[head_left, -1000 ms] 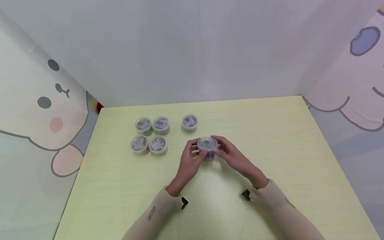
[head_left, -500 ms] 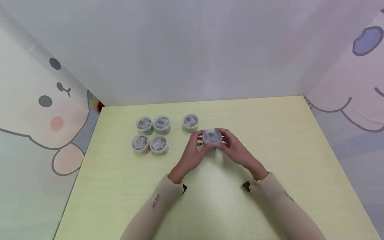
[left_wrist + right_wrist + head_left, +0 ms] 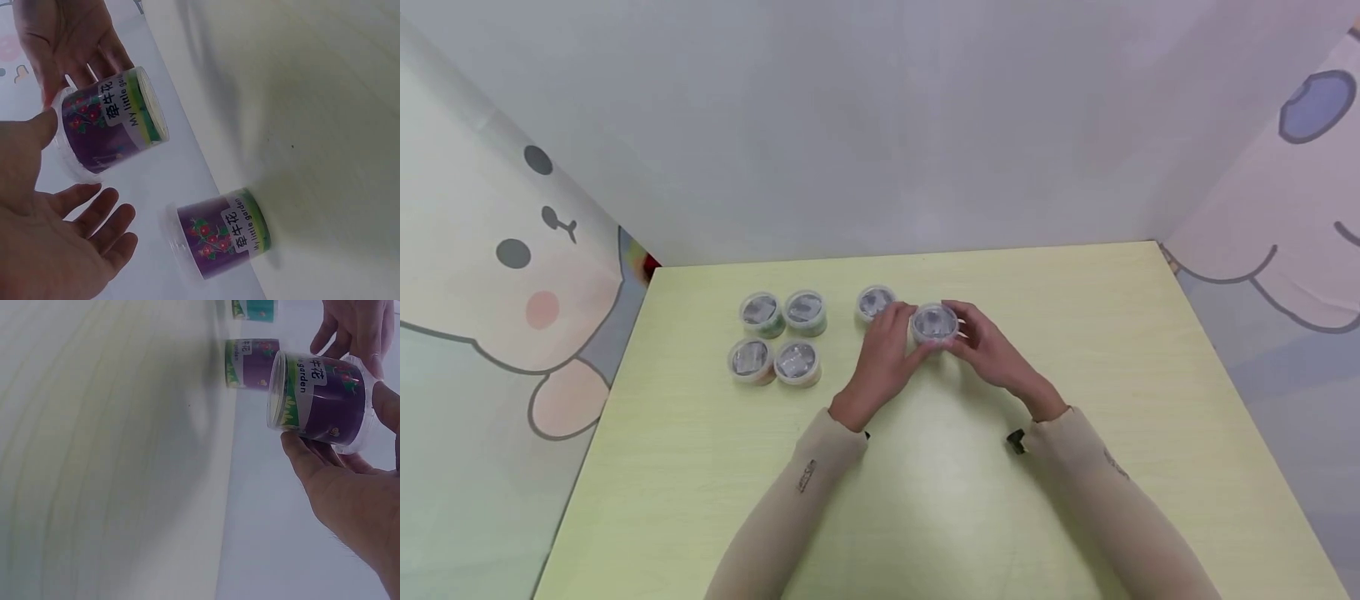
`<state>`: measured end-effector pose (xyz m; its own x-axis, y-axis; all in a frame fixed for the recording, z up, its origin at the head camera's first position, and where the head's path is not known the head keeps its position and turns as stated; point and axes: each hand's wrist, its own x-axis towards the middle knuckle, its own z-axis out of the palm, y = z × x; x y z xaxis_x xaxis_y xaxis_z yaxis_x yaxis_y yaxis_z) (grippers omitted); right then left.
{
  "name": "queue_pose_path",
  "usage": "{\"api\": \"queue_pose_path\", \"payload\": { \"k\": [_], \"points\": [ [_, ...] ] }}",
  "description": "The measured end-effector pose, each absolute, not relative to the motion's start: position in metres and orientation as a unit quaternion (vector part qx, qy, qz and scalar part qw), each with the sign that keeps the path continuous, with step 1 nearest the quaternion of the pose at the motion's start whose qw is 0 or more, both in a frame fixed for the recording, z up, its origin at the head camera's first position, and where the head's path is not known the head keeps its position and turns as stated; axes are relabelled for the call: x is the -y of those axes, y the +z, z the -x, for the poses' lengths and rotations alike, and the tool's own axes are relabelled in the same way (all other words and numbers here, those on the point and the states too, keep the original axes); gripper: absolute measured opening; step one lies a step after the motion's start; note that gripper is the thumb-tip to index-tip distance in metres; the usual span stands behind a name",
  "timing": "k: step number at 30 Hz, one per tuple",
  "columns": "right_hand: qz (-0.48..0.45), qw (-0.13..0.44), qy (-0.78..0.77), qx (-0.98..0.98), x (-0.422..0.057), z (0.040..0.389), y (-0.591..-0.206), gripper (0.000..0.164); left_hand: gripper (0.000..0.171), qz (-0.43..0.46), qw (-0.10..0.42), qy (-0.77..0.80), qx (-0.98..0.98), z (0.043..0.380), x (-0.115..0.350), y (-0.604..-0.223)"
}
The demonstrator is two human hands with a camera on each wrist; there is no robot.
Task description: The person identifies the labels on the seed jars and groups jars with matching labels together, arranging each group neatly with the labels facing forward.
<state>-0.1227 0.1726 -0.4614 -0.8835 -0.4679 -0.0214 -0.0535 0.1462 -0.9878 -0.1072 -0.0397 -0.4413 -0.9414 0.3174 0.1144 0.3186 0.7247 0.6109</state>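
Note:
A clear plastic cup (image 3: 935, 323) with a lid and a purple "My little garden" label is held upright, raised over the table. My right hand (image 3: 996, 354) grips it from the right, thumb near the lid and fingers under and behind it in the right wrist view. On the cup's left is my left hand (image 3: 883, 354). Its thumb touches the lid rim, while its other fingers (image 3: 103, 215) are relaxed and mostly apart from the cup. A matching purple-labelled cup (image 3: 215, 234) stands on the table just beyond the left hand, partly hidden by it in the head view.
Several lidded cups stand at the table's left: a green-toned one (image 3: 762, 315), another beside it (image 3: 806, 312), and two in front (image 3: 751, 360), (image 3: 797, 362). The pale yellow table (image 3: 1112, 350) ends at a white curtain (image 3: 925, 150) at the back.
Both hands and the cup have moved away from the person and slightly right, towards the standing cup. The left fingers have loosened from around the cup. The other cups have not moved.

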Motion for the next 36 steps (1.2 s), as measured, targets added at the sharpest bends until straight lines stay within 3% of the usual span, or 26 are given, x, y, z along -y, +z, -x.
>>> {"api": "queue_pose_path", "payload": {
  "k": [14, 36],
  "points": [
    [0.166, 0.166, -0.625, -0.745, -0.170, 0.150, -0.470, 0.062, 0.074, 0.141, -0.023, -0.244, 0.959, 0.134, 0.035, -0.442],
    [0.151, 0.188, -0.632, -0.737, -0.160, 0.171, -0.481, 0.064, 0.069, 0.137, -0.004, -0.169, 0.976, 0.152, 0.037, -0.455]
  ]
}}
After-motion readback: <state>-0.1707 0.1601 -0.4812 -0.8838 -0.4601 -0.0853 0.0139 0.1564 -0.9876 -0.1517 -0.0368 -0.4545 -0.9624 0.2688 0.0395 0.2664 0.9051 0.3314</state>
